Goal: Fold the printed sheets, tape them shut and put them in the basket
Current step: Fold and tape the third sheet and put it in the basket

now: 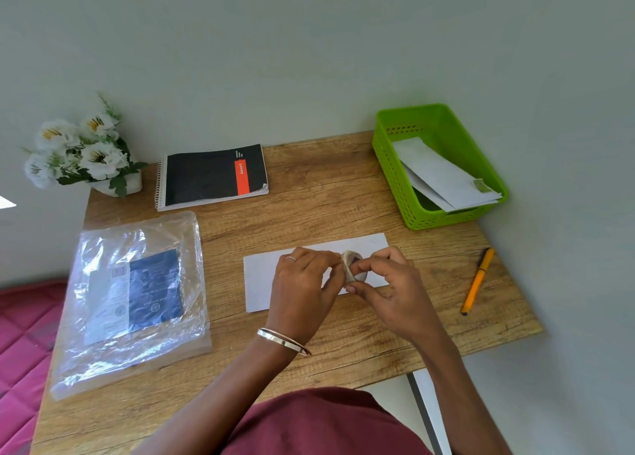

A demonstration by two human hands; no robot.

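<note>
Both hands meet above the folded sheet (261, 276) at the middle of the worktop (326, 193). Left hand (302, 282): fingers curled, fingertips pinching at the left edge of a small tape roll (354, 265); a ring sits on one finger and two bangles (283, 341) on the wrist. Right hand (388, 282): thumb and forefinger curled round the roll from the right, holding it just above the sheet. Whether a strip of tape is drawn out between the hands cannot be told.

Folded sheet: white, long and narrow, lying flat, its long side running left to right, partly covered by the hands.

Basket (395, 172): green, perforated walls, at the far right corner of the worktop against the wall. Inside it lie folded white sheets (439, 176), stacked at a slant; one carries a piece of tape near its right end.

Other items on the worktop:
- Pen (477, 282), orange, right of the sheet, well apart from it.
- Clear plastic bag (137, 293), near left, with a blue printed pack inside.
- Spiral notebook (213, 176), black cover with a red stripe, far centre-left.
- White flowers in a white pot (82, 152), far left corner.
</note>
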